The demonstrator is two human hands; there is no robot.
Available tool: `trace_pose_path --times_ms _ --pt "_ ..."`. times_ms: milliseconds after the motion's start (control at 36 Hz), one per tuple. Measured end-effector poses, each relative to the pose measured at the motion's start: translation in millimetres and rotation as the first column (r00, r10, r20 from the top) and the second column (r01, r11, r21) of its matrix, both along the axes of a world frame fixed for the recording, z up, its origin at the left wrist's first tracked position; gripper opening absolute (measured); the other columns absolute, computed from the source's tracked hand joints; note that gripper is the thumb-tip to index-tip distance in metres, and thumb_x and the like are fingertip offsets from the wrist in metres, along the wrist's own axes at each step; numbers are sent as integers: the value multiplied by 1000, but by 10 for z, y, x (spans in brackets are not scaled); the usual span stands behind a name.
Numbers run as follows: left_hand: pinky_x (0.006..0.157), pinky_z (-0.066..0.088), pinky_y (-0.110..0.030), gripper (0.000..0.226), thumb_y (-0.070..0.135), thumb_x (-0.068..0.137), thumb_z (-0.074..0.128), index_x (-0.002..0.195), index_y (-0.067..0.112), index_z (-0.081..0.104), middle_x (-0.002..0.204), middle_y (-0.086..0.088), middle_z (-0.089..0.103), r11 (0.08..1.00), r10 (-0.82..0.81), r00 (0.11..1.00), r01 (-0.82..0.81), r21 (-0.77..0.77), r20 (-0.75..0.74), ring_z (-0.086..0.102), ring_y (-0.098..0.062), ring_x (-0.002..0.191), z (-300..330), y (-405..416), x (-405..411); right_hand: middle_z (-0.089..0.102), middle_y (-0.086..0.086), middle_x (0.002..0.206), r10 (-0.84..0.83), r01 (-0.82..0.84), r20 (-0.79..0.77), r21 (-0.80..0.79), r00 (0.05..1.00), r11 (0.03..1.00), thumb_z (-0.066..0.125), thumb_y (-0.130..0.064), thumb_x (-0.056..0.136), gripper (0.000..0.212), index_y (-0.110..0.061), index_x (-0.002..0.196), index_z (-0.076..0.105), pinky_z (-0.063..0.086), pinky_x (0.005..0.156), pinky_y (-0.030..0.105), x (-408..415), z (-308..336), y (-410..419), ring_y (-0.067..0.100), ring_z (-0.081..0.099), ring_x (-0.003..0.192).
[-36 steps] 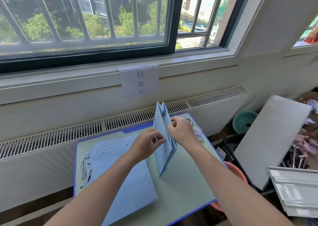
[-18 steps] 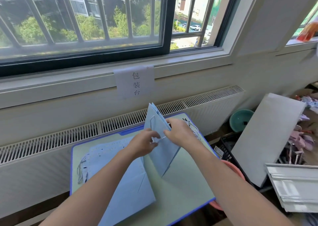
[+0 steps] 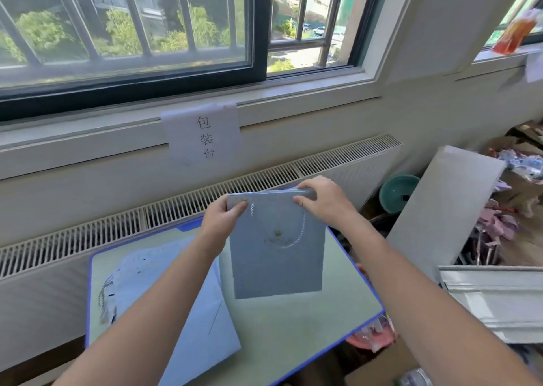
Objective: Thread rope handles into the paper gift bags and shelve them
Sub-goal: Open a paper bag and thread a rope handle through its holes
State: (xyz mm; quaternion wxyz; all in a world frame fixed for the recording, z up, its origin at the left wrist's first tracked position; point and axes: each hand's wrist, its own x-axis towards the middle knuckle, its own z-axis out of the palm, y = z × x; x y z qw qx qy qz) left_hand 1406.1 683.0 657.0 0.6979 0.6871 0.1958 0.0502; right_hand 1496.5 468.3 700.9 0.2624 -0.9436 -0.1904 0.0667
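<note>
Pale blue gift bag [image 3: 276, 256] held flat and upright above the green table [image 3: 293, 327], your left hand [image 3: 221, 224] and right hand [image 3: 324, 200] pinching its top corners, white rope handle [image 3: 289, 235] looping down its front, more flat bags [image 3: 176, 297] stacked beside it

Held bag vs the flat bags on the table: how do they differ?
The held bag hangs upright, lifted off the table, pinched at its top corners by the left hand and right hand; the flat bags lie stacked on the table. The held bag shows a rope handle looped across its face; none is visible across the top flat bag's face. Both are light blue paper.
</note>
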Motion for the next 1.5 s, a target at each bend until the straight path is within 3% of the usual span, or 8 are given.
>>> trace_pose_path --times_ms 167,306,528,639,778,889,1111,1500 --pt "68 48 -37 17 19 87 71 89 9 57 87 -14 62 977 102 970 -140 -159 -223 61 -26 78 -366 -139 -57 60 -6 115 -136 225 -296 288 945 931 65 -29 93 23 -22 114 61 44 90 31 145 -409 -40 16 55 114" --pt "108 31 -37 50 14 92 59 139 6 44 135 -12 46 824 289 936 -135 550 -202 40 -28 129 -553 -300 -93 62 -1 121 -148 237 -329 252 933 938 62 -20 93 21 -13 113 62 36 87 25 196 -964 158 18 53 116" --pt "114 23 -36 52 13 96 43 147 10 33 155 -12 25 529 18 946 265 806 -323 24 -31 141 -1186 -541 -246 51 9 129 -82 102 -145 136 986 985 46 -11 97 29 -7 123 58 32 98 27 208 -1691 389 23 44 124" --pt "118 16 -48 56 27 100 39 152 12 24 161 -15 12 417 40 851 463 783 -524 10 -35 148 -1470 -633 -235 54 11 131 104 -105 77 15 992 994 35 -24 94 42 -7 122 61 42 102 46 82 -2003 386 30 50 122" --pt "88 47 -64 54 36 84 39 126 9 61 136 -20 55 395 40 861 452 800 -507 51 -41 125 -1837 -666 -186 61 10 132 316 -298 107 -151 943 942 39 -29 88 45 -12 119 67 49 99 48 -81 -2388 334 31 58 122" --pt "104 30 -63 58 41 88 37 136 10 47 140 -21 51 346 38 894 407 846 -446 34 -39 133 -2066 -718 -212 50 7 145 384 -348 121 -242 915 906 38 -30 92 49 -15 134 57 20 115 39 -137 -2656 174 24 39 136" --pt "113 -4 -52 71 51 94 15 150 13 34 160 -14 21 335 -51 866 484 808 -497 11 -34 149 -2110 -603 -144 51 7 144 351 -339 237 -88 906 936 39 -21 94 41 -13 128 61 19 116 43 -341 -2682 -87 20 38 137" --pt "109 19 -63 59 41 91 38 142 13 48 153 -14 38 221 -107 954 298 929 -281 28 -33 142 -2248 -1147 -596 53 11 140 225 -225 170 -20 959 974 39 -20 86 45 -10 123 62 16 116 39 -554 -2673 -223 21 40 133"
